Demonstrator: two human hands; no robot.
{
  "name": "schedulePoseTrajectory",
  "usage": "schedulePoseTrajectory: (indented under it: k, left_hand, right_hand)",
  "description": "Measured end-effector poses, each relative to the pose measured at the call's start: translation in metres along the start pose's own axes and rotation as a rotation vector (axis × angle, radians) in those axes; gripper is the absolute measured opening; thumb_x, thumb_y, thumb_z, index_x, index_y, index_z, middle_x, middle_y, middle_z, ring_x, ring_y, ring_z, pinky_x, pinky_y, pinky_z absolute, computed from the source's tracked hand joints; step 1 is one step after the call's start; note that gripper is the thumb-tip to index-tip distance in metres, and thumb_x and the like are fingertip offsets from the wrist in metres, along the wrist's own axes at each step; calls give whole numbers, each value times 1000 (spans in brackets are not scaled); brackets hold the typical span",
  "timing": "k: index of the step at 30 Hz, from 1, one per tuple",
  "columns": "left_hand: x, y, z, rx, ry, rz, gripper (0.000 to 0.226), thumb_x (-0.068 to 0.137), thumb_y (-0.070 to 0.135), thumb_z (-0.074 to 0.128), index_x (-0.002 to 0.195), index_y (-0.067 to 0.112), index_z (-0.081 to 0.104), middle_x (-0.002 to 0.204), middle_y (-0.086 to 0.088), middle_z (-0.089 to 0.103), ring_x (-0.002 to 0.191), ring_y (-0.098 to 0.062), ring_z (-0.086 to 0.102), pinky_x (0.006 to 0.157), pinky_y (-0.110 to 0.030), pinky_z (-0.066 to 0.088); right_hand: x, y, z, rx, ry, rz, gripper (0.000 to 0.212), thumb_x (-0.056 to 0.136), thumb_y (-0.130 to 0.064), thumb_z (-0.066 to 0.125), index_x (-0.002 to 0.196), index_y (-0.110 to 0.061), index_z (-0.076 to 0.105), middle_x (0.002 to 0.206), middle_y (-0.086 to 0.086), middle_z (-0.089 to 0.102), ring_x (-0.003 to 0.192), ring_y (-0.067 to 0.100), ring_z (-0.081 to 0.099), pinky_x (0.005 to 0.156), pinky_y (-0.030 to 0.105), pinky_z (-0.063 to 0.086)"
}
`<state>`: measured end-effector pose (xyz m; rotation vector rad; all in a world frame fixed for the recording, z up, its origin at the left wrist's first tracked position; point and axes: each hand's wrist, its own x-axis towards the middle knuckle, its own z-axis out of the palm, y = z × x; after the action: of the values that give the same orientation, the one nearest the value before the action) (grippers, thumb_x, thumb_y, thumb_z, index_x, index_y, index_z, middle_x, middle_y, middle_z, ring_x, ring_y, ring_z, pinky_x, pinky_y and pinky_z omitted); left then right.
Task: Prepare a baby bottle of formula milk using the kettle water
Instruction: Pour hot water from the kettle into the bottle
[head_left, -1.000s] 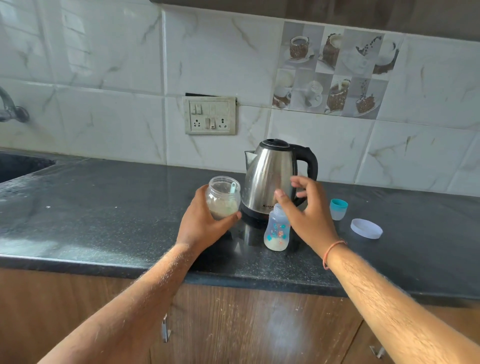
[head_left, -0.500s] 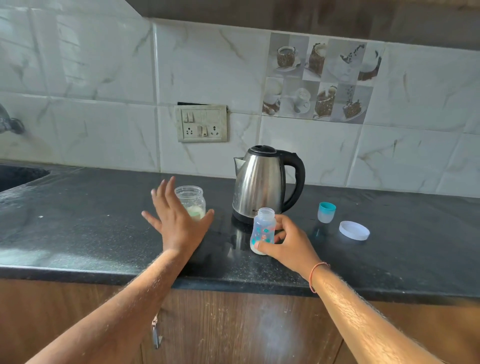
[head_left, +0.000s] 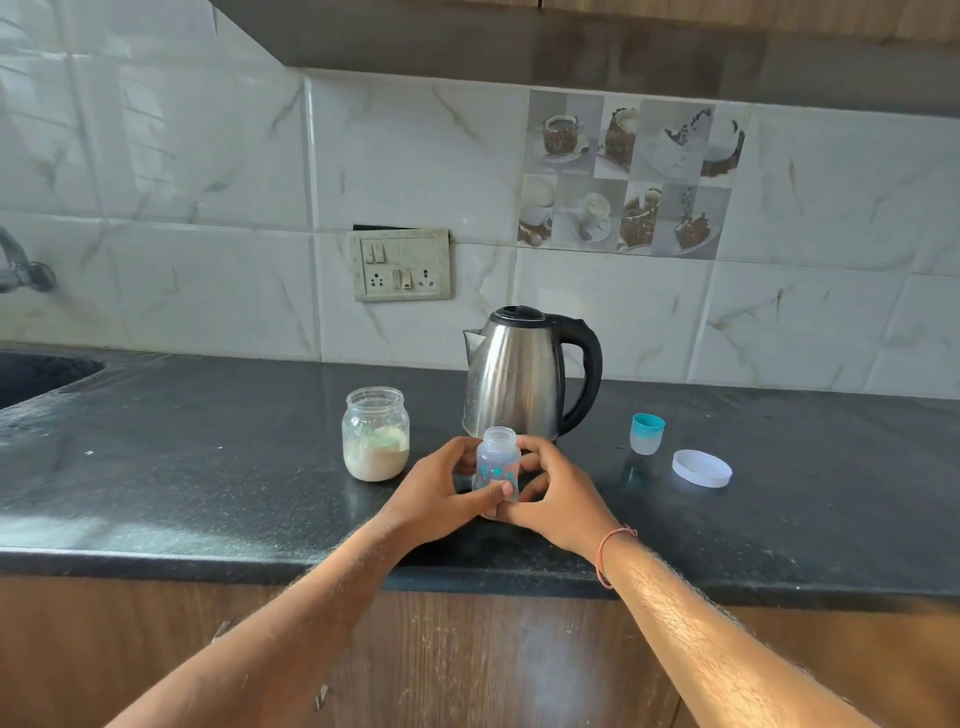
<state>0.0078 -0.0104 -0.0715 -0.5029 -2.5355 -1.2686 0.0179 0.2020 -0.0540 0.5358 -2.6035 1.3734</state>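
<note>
Both hands meet around the small clear plastic baby bottle with printed coloured figures (head_left: 497, 460), which stands upright on the black speckled stone bench (head_left: 208, 467), open at its threaded neck, no cap or teat on it. Left hand (head_left: 441, 491): fingers curled round the bottle's left side, thumb laid across its lower front; the grip is pressed onto the bottle wall. Right hand (head_left: 553, 496): fingers curled round the right and back of the bottle, thumb tucked under toward its base, likewise pinching the bottle. The bottle's lower part is hidden by the fingers, so its fill level cannot be read.

Directly behind the two-handed grip, near but apart from the fingertips: the brushed stainless-steel electric kettle with black lid and black handle (head_left: 519, 384), lid down, spout turned left, handle to the right.

Left of the grip, just beyond the left knuckles: a squat clear glass jar (head_left: 375, 434), uncovered, holding off-white powder in its lower part, with a pale green scoop partly buried in it.

Right of the grip, well apart: a small translucent cap with a teal top (head_left: 647, 433), standing on the bench. Further right of that, a flat round white lid (head_left: 702, 467) lying on the bench.

An orange thread band (head_left: 605, 553) circles the right wrist.
</note>
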Motion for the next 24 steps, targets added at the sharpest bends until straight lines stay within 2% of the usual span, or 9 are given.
schedulePoseTrajectory:
  k: [3,7,13,15,17,20,24]
  left_hand:
    - [1,-2,0,4,19,7,40,89,59,85,122,50,64,116,25,77,112,7,70,103,-33,61]
    - [3,-4,-2,16,40,8,44,90,59,83,127,39,69,114,22,78,111,4,71,99,-29,60]
    - [3,-7,-12,89,39,-38,42,95,52,81,129,32,65,114,21,74,108,8,67,87,-9,50]
    - [4,-15,-21,100,74,-68,41,95,51,81,126,28,66,110,21,74,105,6,68,82,-9,49]
    - [5,-25,-29,112,101,-96,40,95,48,83,123,25,67,106,21,73,102,3,70,80,-12,50]
    - [9,-40,-40,72,136,-151,45,94,48,85,126,22,67,114,18,74,108,0,70,92,-21,56]
    - [11,-47,-43,-11,223,-215,44,93,44,86,125,21,66,116,15,73,106,2,67,86,-15,51]
  right_hand:
    - [1,1,-1,2,7,6,95,74,-49,97,153,-38,45,120,-24,68,92,13,74,80,20,62]
    - [5,6,-2,-3,7,3,96,74,-51,97,153,-38,44,123,-21,68,94,13,73,83,23,61]
    - [7,13,-2,22,12,-11,85,79,-45,95,151,-38,50,125,-21,65,100,14,72,90,29,63]
    - [7,15,-5,98,45,-16,74,82,-45,93,146,-39,56,123,-20,68,101,12,72,91,29,62]
    - [9,15,-10,173,133,-16,57,88,-42,88,139,-37,62,119,-17,71,102,9,71,91,27,60]
    - [23,16,-26,184,346,13,38,99,-40,77,134,-31,65,116,-13,72,106,6,68,88,22,55]
    - [58,22,-57,273,579,81,35,104,-44,68,134,-26,62,127,-8,68,118,12,64,92,24,49]
